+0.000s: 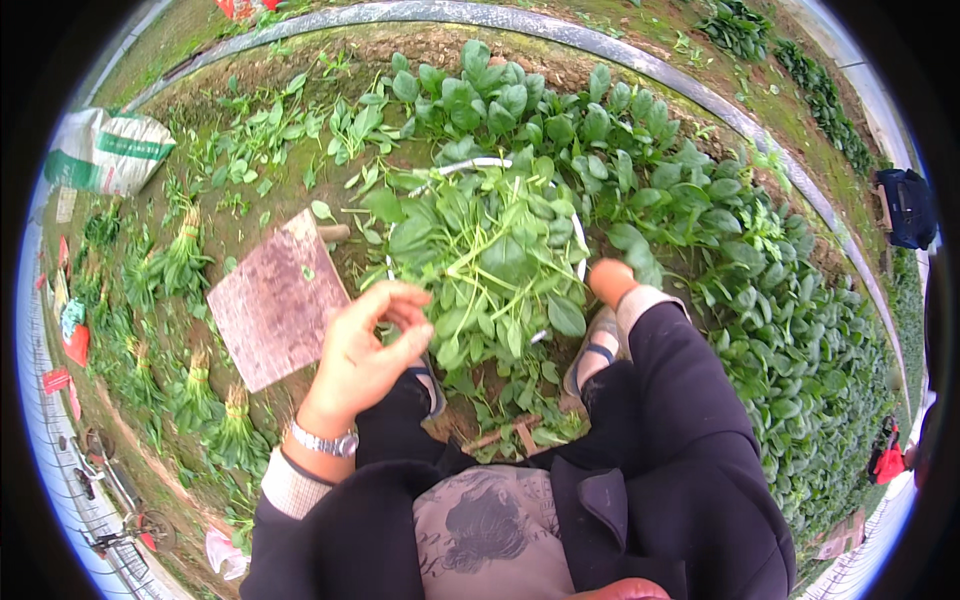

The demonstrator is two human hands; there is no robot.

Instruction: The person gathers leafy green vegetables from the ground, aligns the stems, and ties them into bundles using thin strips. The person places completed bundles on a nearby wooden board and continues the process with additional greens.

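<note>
My left hand (pixel 375 337), with a metal-banded watch on its wrist, is held over the left side of a round white-rimmed container (pixel 580 238). Its thumb and fingers curve with a gap between them and hold nothing. Loose leafy greens (pixel 487 255), spinach-like leaves with stems, are heaped in the container. My right hand (pixel 612 280) reaches down just outside the container's right rim, beside growing spinach plants (pixel 637 251). Its fingers are hidden, so a hold on anything cannot be seen. A square wooden board (pixel 277 300) lies left of the container, near my left hand.
Tied bundles of greens (pixel 196 390) lie on the soil at the left. A white-and-green sack (pixel 109 154) stands at the upper left. Dense spinach (pixel 795 360) grows along the right. A grey hose or pipe (pixel 600 46) curves beyond the bed. My shoes flank the container's near side.
</note>
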